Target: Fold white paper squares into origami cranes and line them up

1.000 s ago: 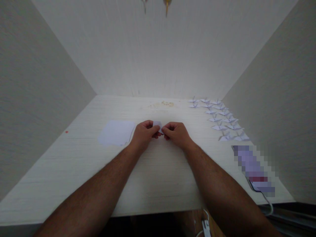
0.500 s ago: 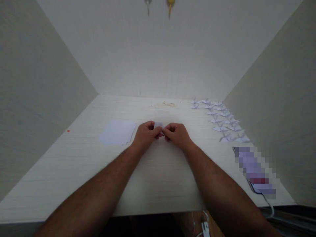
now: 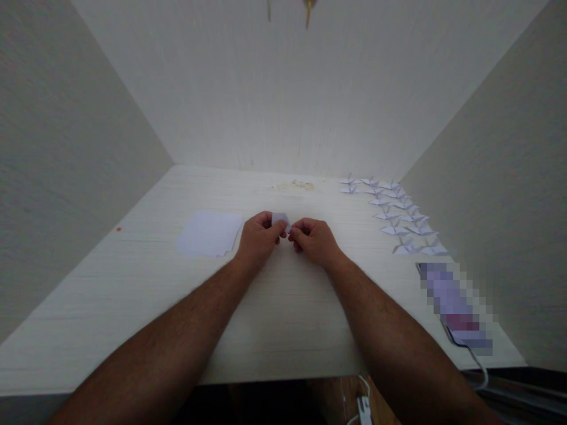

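Observation:
A small folded piece of white paper (image 3: 279,219) is held up over the middle of the table. My left hand (image 3: 262,235) grips it, thumb on the near face and fingers behind. The fingertips of my right hand (image 3: 312,238) are pinched at the paper's right corner; how much of the corner lies between them is hard to see. Just left of my left hand lies a stack of white paper sheets (image 3: 208,233), its edges slightly uneven.
Several folded paper cranes (image 3: 392,227) stand in rows at the table's back right. In front of them lies a phone (image 3: 454,307), its screen blurred, with a white cable (image 3: 481,366). Walls enclose the table (image 3: 274,330) at back and sides. A white power strip (image 3: 364,410) shows below the front edge.
The folded paper has shifted slightly left and up with my left hand, and a little more of it shows. My right hand stays pinched at its right corner. The camera view has tilted slightly.

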The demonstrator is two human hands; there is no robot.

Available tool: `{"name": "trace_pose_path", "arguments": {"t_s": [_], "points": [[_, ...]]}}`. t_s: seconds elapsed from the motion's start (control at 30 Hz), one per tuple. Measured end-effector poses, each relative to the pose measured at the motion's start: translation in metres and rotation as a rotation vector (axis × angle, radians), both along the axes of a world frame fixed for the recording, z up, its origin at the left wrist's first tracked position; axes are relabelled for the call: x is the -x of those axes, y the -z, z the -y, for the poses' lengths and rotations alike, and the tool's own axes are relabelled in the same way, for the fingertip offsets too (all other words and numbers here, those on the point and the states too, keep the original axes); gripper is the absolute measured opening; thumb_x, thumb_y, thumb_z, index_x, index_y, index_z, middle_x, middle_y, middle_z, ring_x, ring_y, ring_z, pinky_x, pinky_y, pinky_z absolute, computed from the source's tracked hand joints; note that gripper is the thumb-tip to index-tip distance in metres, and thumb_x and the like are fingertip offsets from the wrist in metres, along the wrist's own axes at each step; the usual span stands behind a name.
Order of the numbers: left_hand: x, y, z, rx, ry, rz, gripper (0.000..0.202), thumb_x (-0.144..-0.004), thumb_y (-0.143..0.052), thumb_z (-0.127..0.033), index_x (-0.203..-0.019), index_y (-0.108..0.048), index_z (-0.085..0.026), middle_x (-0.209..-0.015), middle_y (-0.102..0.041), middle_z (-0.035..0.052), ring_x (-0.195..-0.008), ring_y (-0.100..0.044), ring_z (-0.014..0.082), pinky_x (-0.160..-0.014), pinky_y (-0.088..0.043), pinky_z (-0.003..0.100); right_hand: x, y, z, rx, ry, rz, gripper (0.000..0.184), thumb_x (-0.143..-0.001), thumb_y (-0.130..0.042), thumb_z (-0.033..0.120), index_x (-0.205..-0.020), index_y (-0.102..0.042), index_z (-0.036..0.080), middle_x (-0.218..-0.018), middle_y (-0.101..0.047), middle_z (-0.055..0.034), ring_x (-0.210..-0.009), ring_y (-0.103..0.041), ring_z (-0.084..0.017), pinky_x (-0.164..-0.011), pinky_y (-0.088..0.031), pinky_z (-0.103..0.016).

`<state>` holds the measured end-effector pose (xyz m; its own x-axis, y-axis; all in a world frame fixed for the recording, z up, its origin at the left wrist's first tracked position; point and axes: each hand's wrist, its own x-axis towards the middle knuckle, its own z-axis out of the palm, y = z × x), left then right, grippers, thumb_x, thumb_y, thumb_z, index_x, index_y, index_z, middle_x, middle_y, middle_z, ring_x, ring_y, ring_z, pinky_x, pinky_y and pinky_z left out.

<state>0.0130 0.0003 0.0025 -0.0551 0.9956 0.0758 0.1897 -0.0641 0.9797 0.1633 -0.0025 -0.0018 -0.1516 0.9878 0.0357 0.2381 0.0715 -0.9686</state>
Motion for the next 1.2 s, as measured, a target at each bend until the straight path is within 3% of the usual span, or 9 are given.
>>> {"name": "trace_pose_path", "arguments": {"t_s": [0.33, 0.57, 0.97, 1.2], "points": [[-0.0001, 0.0024, 0.0007, -0.022, 0.054, 0.086, 0.020, -0.075, -0.069, -0.035, -0.071, -0.060, -0.017, -0.061, -0.063, 0.0000, -0.051, -0.051, 0.0102, -0.049, -0.038, 0.024, -0.0001, 0.0019, -0.0010, -0.081, 0.065, 0.072, 0.014, -0.078, -0.059, 0.024, -0.065, -0.059, 0.018, -0.058, -0.063, 0.0007, -0.048, -0.053, -0.009, -0.049, -0.041, -0.022], [-0.0016, 0.0058, -0.0005, 0.012, 0.131, 0.166, 0.020, -0.073, -0.071, -0.031, -0.066, -0.059, -0.017, -0.051, -0.049, -0.0050, -0.047, -0.041, 0.0083, -0.047, -0.031, 0.023, -0.0002, 0.0015, 0.0024, -0.200, 0.107, 0.042, 0.020, -0.077, -0.065, 0.035, -0.067, -0.061, 0.018, -0.057, -0.059, 0.0013, -0.053, -0.049, -0.010, -0.051, -0.038, -0.024], [-0.0007, -0.0004, 0.0021, 0.085, 0.153, 0.122, 0.032, -0.068, -0.076, -0.037, -0.056, -0.054, -0.017, -0.049, -0.051, -0.0033, -0.047, -0.041, 0.0080, -0.049, -0.030, 0.024, -0.0021, 0.0020, 0.0031, -0.205, 0.162, 0.007, 0.018, -0.076, -0.064, 0.032, -0.066, -0.062, 0.018, -0.056, -0.055, 0.0034, -0.052, -0.045, -0.009, -0.050, -0.036, -0.023], [-0.0007, 0.0009, 0.0014, 0.077, 0.178, 0.095, 0.034, -0.068, -0.076, -0.044, -0.060, -0.056, -0.017, -0.051, -0.052, -0.0030, -0.048, -0.042, 0.0088, -0.049, -0.031, 0.024, -0.0021, 0.0003, 0.0034, -0.180, 0.180, 0.010, 0.016, -0.075, -0.063, 0.032, -0.067, -0.062, 0.018, -0.057, -0.057, 0.0026, -0.054, -0.048, -0.010, -0.051, -0.039, -0.023]]}}
